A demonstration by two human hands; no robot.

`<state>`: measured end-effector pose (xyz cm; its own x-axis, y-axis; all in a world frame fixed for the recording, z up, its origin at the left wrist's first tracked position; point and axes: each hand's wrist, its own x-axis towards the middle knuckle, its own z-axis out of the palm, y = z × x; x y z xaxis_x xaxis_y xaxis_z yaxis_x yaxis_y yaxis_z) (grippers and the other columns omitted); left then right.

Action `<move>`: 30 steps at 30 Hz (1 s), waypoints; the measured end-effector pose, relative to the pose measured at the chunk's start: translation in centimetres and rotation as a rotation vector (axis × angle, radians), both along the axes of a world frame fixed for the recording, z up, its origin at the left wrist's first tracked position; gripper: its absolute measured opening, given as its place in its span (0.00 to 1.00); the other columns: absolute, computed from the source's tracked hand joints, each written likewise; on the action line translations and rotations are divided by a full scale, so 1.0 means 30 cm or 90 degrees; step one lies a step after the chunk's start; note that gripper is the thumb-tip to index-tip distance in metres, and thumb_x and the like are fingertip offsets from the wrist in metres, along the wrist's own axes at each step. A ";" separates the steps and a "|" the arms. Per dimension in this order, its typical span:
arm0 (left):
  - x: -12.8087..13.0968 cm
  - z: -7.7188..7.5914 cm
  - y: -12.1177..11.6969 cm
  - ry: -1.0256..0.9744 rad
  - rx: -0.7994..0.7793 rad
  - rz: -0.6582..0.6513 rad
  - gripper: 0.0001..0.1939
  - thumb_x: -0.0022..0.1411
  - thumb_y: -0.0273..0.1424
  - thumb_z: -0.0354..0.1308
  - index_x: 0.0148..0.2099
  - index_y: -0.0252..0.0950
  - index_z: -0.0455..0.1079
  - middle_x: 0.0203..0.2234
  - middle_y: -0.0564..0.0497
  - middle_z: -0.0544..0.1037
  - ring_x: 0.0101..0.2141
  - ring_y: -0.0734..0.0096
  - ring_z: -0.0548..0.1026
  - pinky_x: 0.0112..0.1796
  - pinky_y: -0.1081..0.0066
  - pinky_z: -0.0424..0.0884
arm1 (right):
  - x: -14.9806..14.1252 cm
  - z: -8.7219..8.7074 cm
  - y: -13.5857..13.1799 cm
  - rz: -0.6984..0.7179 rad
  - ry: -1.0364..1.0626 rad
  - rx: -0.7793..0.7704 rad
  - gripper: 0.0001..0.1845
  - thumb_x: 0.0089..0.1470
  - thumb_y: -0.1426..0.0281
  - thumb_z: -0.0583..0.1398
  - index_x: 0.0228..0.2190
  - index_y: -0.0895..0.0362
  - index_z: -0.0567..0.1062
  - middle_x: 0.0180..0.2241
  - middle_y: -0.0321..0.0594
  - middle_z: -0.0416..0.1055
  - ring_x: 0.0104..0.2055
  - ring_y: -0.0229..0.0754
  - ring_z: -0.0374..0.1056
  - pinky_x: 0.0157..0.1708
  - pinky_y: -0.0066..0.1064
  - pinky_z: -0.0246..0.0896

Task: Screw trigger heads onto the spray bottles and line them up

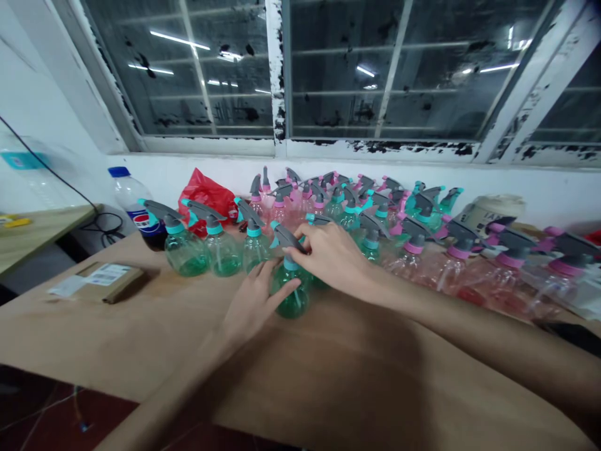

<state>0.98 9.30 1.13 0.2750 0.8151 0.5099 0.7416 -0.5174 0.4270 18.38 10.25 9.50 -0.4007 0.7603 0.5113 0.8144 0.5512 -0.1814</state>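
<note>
A green spray bottle (292, 300) with a grey and teal trigger head stands upright on the wooden table, in front of the others. My left hand (256, 294) is wrapped round the side of its round body, thumb across the front. From above, my right hand (328, 247) grips the grey spray head (287, 237) between thumb and fingers. Just behind and to the left stand several more green spray bottles (228, 255). Pink spray bottles (509, 275) line up to the right of my right forearm.
Many pink and green bottles crowd against the wall, near a red plastic bag (206, 194). A cola bottle (136, 203) and a flat cardboard package (101, 280) are at the left. A whitish bag (493, 210) sits back right, below the barred window.
</note>
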 end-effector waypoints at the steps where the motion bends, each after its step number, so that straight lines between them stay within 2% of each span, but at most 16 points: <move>1: -0.009 -0.005 0.003 -0.006 0.004 0.003 0.23 0.64 0.47 0.50 0.55 0.40 0.59 0.47 0.46 0.71 0.48 0.56 0.70 0.48 0.56 0.65 | -0.006 -0.002 0.011 -0.009 -0.003 0.006 0.13 0.55 0.65 0.56 0.34 0.60 0.76 0.23 0.42 0.75 0.26 0.43 0.69 0.27 0.35 0.55; 4: -0.032 -0.026 -0.001 -0.012 0.010 0.003 0.24 0.64 0.46 0.51 0.57 0.39 0.58 0.50 0.46 0.69 0.50 0.57 0.68 0.50 0.57 0.64 | -0.021 -0.003 0.029 -0.020 -0.016 0.023 0.13 0.55 0.66 0.55 0.33 0.61 0.76 0.23 0.43 0.75 0.26 0.44 0.69 0.35 0.38 0.54; 8: -0.051 -0.070 -0.003 -0.023 -0.002 0.018 0.25 0.64 0.45 0.52 0.58 0.38 0.57 0.51 0.44 0.68 0.51 0.56 0.67 0.49 0.57 0.64 | -0.049 -0.002 0.041 -0.062 -0.063 0.078 0.15 0.56 0.65 0.54 0.30 0.61 0.77 0.24 0.43 0.75 0.28 0.45 0.68 0.44 0.42 0.47; 14: -0.071 -0.126 -0.002 -0.052 -0.044 0.020 0.26 0.65 0.43 0.51 0.60 0.40 0.53 0.53 0.43 0.66 0.54 0.55 0.65 0.51 0.54 0.63 | -0.073 -0.012 0.070 -0.113 -0.111 0.147 0.17 0.57 0.64 0.53 0.28 0.61 0.77 0.25 0.44 0.75 0.33 0.48 0.67 0.44 0.42 0.42; 20: -0.084 -0.149 -0.008 -0.074 -0.055 0.021 0.25 0.65 0.42 0.51 0.61 0.41 0.53 0.52 0.44 0.67 0.53 0.55 0.65 0.49 0.54 0.65 | -0.071 -0.015 0.101 -0.136 -0.109 0.191 0.15 0.56 0.64 0.55 0.31 0.60 0.78 0.35 0.48 0.75 0.44 0.54 0.64 0.45 0.45 0.43; 26: -0.093 -0.151 -0.029 -0.077 -0.104 0.004 0.24 0.65 0.41 0.51 0.61 0.44 0.52 0.53 0.46 0.66 0.51 0.56 0.68 0.44 0.58 0.70 | -0.082 -0.007 0.129 -0.147 -0.123 0.183 0.14 0.56 0.65 0.55 0.32 0.62 0.78 0.36 0.51 0.73 0.44 0.56 0.63 0.43 0.45 0.45; 30: -0.104 -0.159 -0.034 -0.073 -0.099 0.004 0.23 0.65 0.40 0.51 0.60 0.45 0.54 0.51 0.47 0.67 0.51 0.57 0.69 0.47 0.57 0.68 | -0.083 -0.004 0.141 -0.157 -0.130 0.171 0.15 0.57 0.66 0.54 0.32 0.62 0.78 0.35 0.52 0.72 0.44 0.55 0.62 0.44 0.46 0.45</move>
<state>-2.14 8.28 -3.64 0.2169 0.8879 0.4058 0.6863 -0.4343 0.5834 15.88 14.48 9.40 -0.3376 0.6968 0.6329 0.9320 0.3415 0.1212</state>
